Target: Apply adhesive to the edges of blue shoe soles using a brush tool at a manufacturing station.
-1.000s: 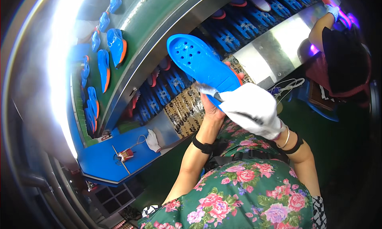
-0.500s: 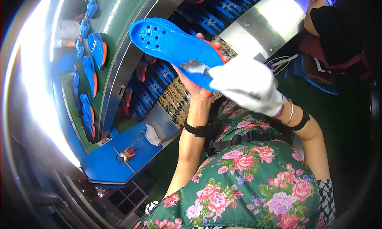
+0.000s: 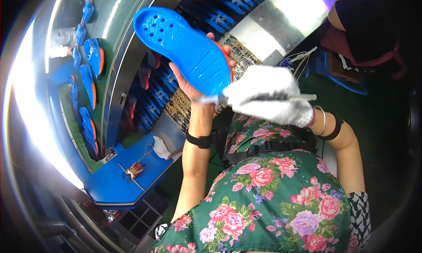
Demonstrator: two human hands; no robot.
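A: How much of your left hand [image 3: 190, 89] is lost to view?
B: Most of your palm and the roots of your fingers, behind the insole [image 3: 187, 51].
A: And your right hand [image 3: 270, 97]?
B: Your glove [image 3: 263, 82] hides its fingers and the middle of your tool [image 3: 210, 99], whose tip is too blurred to tell.
A: Anything cropped?
B: The lower edge cuts your apron [image 3: 263, 200]; the upper clips your co-worker [image 3: 367, 27].

The left hand [image 3: 189, 89] holds a blue insole [image 3: 189, 55] at upper centre; mid-frame, the gloved right hand [image 3: 268, 95] grips a blurred tool [image 3: 307, 96], possibly a brush.
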